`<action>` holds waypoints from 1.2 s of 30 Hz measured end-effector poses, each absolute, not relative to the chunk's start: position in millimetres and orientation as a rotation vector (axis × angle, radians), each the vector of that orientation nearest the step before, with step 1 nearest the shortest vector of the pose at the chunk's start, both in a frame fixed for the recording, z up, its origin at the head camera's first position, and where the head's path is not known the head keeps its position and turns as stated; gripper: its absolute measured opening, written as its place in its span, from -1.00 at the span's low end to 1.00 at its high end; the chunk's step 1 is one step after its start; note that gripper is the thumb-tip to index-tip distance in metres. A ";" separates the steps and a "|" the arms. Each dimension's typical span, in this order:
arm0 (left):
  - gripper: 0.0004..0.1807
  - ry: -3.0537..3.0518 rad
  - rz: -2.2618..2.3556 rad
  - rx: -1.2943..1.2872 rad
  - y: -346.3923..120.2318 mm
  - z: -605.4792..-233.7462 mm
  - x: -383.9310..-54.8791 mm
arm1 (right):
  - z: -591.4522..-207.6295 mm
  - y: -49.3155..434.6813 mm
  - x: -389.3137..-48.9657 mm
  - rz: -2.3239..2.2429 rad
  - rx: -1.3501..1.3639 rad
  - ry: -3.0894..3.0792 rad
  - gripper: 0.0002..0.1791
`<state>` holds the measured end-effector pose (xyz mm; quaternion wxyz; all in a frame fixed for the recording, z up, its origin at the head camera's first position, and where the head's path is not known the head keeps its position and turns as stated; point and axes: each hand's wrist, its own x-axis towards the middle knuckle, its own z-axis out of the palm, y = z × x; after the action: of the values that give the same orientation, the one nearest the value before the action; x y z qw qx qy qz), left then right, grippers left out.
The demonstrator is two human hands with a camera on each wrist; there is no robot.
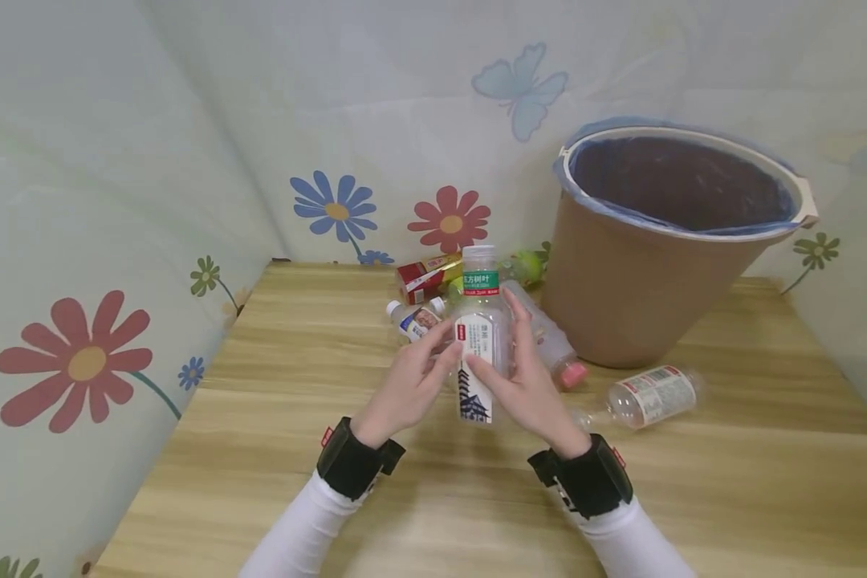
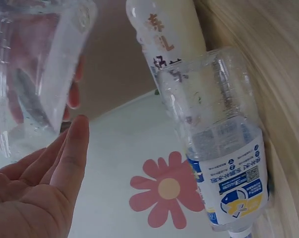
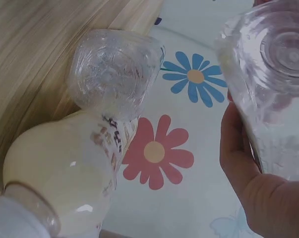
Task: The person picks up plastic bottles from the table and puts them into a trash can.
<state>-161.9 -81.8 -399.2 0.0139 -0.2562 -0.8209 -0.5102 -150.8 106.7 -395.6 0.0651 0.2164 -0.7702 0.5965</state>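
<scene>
Both hands hold a clear plastic bottle (image 1: 477, 345) with a green band at its neck and a white label printed with a dark pagoda. It stands nearly upright above the table, between the palms. My left hand (image 1: 408, 393) grips its left side, thumb on the front; in the left wrist view the left fingers (image 2: 72, 153) lie along the bottle wall. My right hand (image 1: 531, 389) holds the opposite side, thumb across the label. In the right wrist view the ridged base of the held bottle (image 3: 293, 54) faces the camera, beside the right hand (image 3: 273, 198).
Behind the hands lie several bottles: a pink-capped translucent one (image 1: 549, 337), one with a blue-and-white label (image 1: 417, 319), and a red package (image 1: 426, 277). Another labelled bottle (image 1: 653, 397) lies at the right. A brown bin (image 1: 607, 281) with a blue liner stands at the back right.
</scene>
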 end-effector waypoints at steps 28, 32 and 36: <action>-0.53 -2.583 -0.478 -0.956 -61.4 -396.5 -159.1 | -238.0 186.1 -179.2 0.742 0.477 -2.633 -0.19; -0.56 -2.591 -0.473 -0.962 -60.4 -396.0 -158.4 | -215.5 193.2 -185.3 0.590 0.393 -2.603 -0.21; -0.57 -2.601 -0.463 -0.976 -59.7 -395.7 -157.5 | -200.3 206.0 -197.2 0.439 0.314 -2.591 -0.22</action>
<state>-157.5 -59.7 -395.7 0.1617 -0.3418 -0.9114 -0.1624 -197.2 206.0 -200.3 0.2452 0.1151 -0.9491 0.1607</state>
